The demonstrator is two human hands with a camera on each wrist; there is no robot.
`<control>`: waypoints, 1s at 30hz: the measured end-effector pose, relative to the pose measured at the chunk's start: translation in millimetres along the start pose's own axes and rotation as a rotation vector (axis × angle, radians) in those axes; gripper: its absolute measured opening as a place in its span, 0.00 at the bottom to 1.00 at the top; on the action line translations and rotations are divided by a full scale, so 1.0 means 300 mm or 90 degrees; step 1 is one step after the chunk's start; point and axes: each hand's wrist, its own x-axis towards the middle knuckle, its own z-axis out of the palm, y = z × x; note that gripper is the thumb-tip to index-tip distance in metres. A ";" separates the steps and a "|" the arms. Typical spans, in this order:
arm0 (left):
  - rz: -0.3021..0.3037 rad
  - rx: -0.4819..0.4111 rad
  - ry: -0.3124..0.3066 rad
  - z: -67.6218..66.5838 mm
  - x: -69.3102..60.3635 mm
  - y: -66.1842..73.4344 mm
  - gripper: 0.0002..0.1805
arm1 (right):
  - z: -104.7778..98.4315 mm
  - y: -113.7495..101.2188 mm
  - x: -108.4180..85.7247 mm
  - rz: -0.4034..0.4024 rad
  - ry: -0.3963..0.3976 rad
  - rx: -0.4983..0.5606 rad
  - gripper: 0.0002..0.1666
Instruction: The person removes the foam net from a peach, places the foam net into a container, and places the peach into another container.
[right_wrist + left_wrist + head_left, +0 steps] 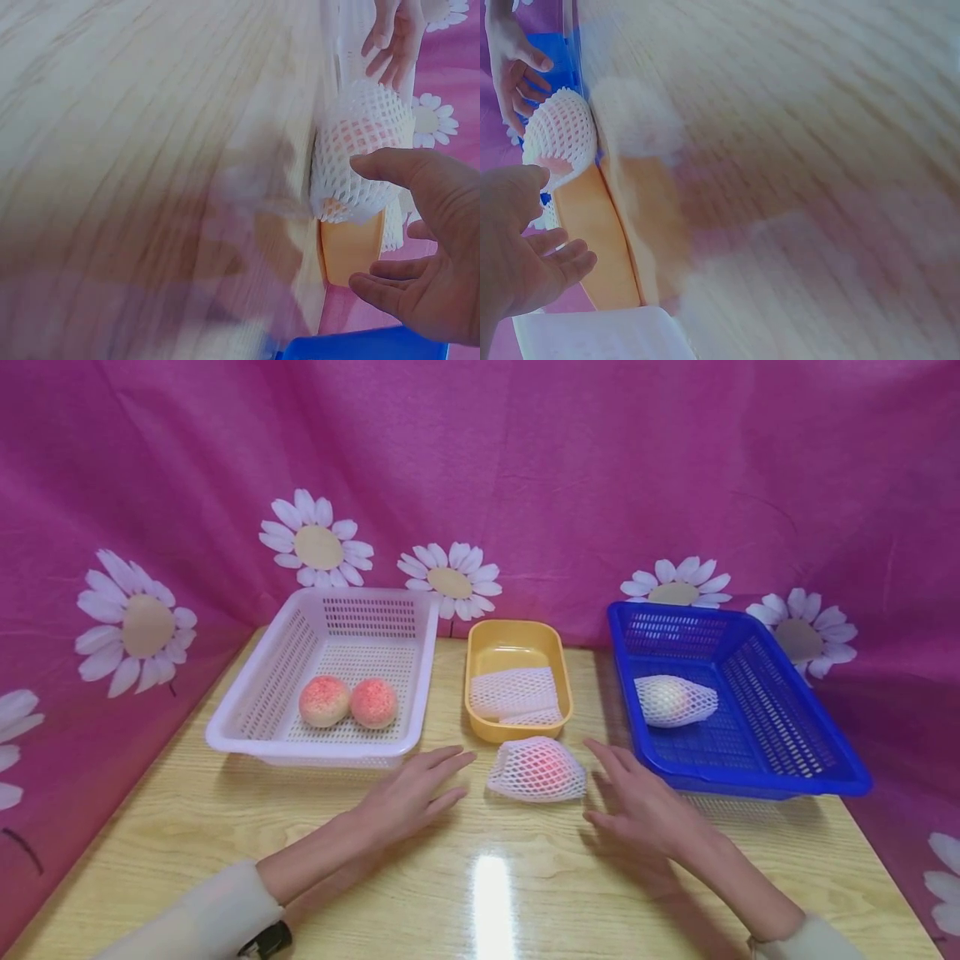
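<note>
head view: the netted peach [537, 770] lay before the yellow tub [517, 637]

your left hand [408, 793] and right hand [637, 797] flanked the peach on the table [405, 902], relaxed, gripping nothing. the tub held net sleeves [517, 689], the white basket [315, 749] two bare peaches [325, 702], the blue basket [787, 693] one netted fruit [672, 702]. sleeving seemed the step in hand.

left wrist view: your fingers held nothing.

right wrist view: likewise; moving the peach would likely have called for closing your fingers around it.

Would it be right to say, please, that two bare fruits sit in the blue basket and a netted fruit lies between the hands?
Not quite: the head view shows the two bare fruits in the white basket. A netted fruit does lie between the left hand and the right hand.
</note>
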 end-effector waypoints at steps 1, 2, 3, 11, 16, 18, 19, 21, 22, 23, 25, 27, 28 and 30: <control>0.004 0.001 0.003 0.002 0.003 0.000 0.27 | 0.002 -0.001 0.006 -0.004 0.001 0.000 0.56; 0.008 0.002 0.004 0.003 0.007 0.001 0.27 | 0.004 -0.003 0.012 -0.008 0.001 0.000 0.56; 0.012 0.002 0.007 0.003 0.010 0.002 0.27 | 0.006 -0.004 0.019 -0.010 0.000 0.002 0.56; 0.043 0.013 0.022 0.007 0.034 0.009 0.27 | 0.024 -0.017 0.061 -0.026 -0.001 0.006 0.57; 0.060 0.010 0.027 0.012 0.045 0.011 0.27 | 0.038 -0.033 0.094 -0.025 -0.008 0.027 0.57; 0.066 0.009 0.030 0.014 0.049 0.013 0.27 | 0.044 -0.041 0.106 -0.025 -0.012 0.036 0.56; 0.068 0.011 0.032 0.016 0.050 0.014 0.27 | 0.047 -0.044 0.112 -0.025 -0.015 0.040 0.55; 0.075 0.017 0.036 0.020 0.054 0.015 0.27 | 0.054 -0.050 0.121 -0.026 -0.020 0.045 0.54; 0.076 0.020 0.038 0.022 0.057 0.016 0.27 | 0.057 -0.052 0.126 -0.029 -0.023 0.049 0.54; 0.077 0.021 0.040 0.024 0.059 0.017 0.27 | 0.061 -0.054 0.130 -0.031 -0.025 0.050 0.53; 0.079 0.022 0.039 0.025 0.063 0.019 0.27 | 0.069 -0.057 0.142 -0.043 -0.027 0.057 0.52; 0.078 0.018 0.036 0.024 0.068 0.022 0.27 | 0.078 -0.059 0.154 -0.057 -0.021 0.067 0.50; 0.079 0.015 0.034 0.022 0.071 0.023 0.27 | 0.083 -0.059 0.160 -0.066 -0.017 0.071 0.49; 0.081 0.012 0.029 0.018 0.077 0.027 0.26 | 0.091 -0.060 0.171 -0.078 -0.009 0.075 0.47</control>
